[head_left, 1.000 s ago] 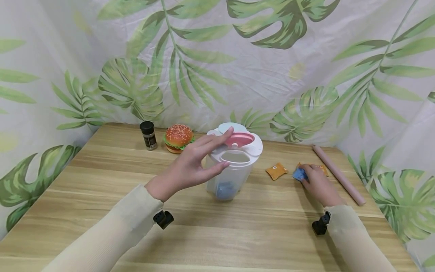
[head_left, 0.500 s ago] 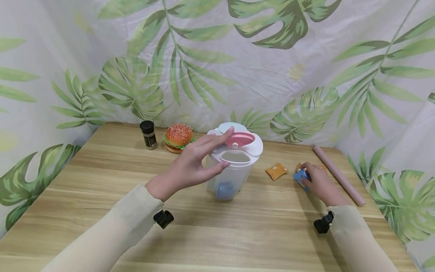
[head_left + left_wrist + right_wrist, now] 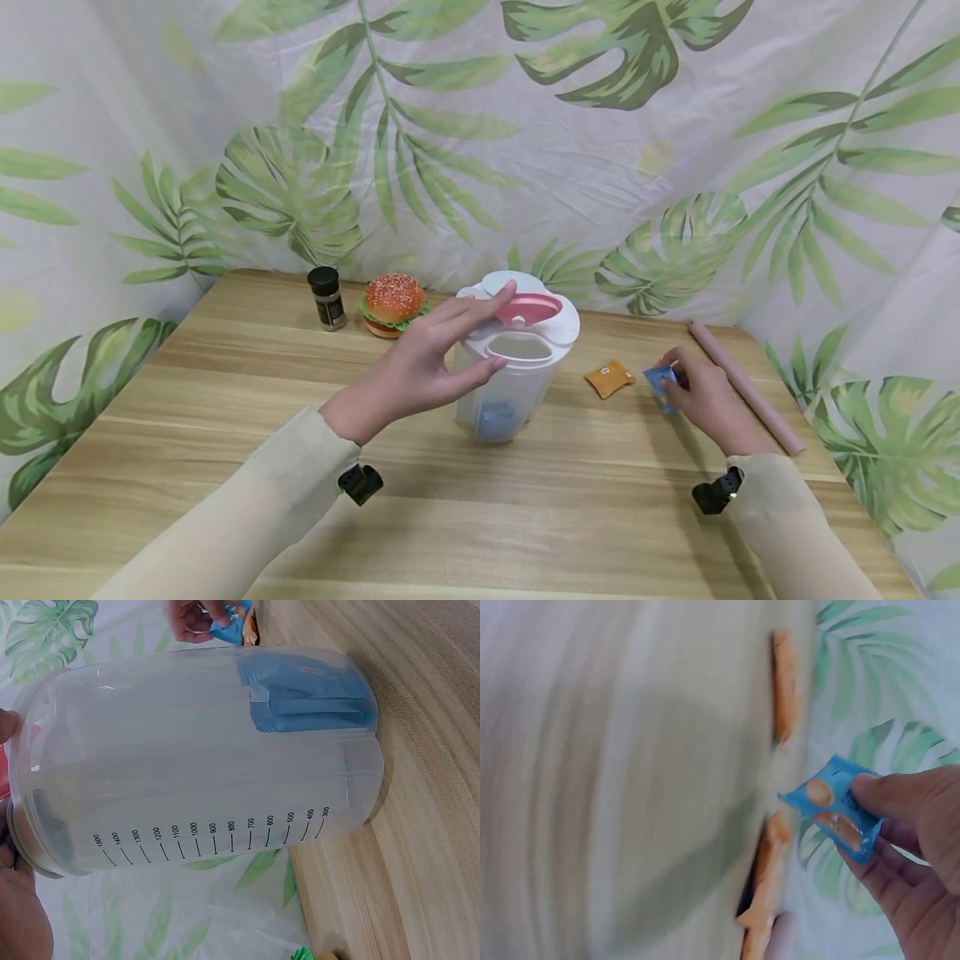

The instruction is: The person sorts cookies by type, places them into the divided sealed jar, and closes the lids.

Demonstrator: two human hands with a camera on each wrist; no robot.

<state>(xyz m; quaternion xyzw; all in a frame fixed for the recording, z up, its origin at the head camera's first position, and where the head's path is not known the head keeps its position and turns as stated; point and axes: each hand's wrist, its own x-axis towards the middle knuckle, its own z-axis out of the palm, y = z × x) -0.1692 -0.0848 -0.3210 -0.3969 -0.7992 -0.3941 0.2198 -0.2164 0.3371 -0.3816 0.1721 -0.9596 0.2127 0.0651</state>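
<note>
My left hand (image 3: 420,362) lies spread at the lid of a clear plastic food container, with the index finger along the top and the thumb at the near rim. Blue snack packets (image 3: 307,694) rest in the bottom of the container (image 3: 165,750), which has a measuring scale on its side. The lid (image 3: 566,325) is white, with a pink flap and an open oval hole (image 3: 520,346). My right hand (image 3: 705,400) pinches a blue snack packet (image 3: 840,810) between thumb and fingers, held up off the table. Orange packets lie below and beside it.
An orange packet (image 3: 610,379) lies between the container and my right hand. A pink roll (image 3: 746,387) lies along the right side. Behind on the left stand a toy hamburger (image 3: 393,302) and a black-capped spice jar (image 3: 327,300). Leaf-patterned cloth borders the wooden table (image 3: 480,517).
The right hand has lifted the blue packet from beside the orange ones, turning slightly with it. The left hand and the container have stayed in place.
</note>
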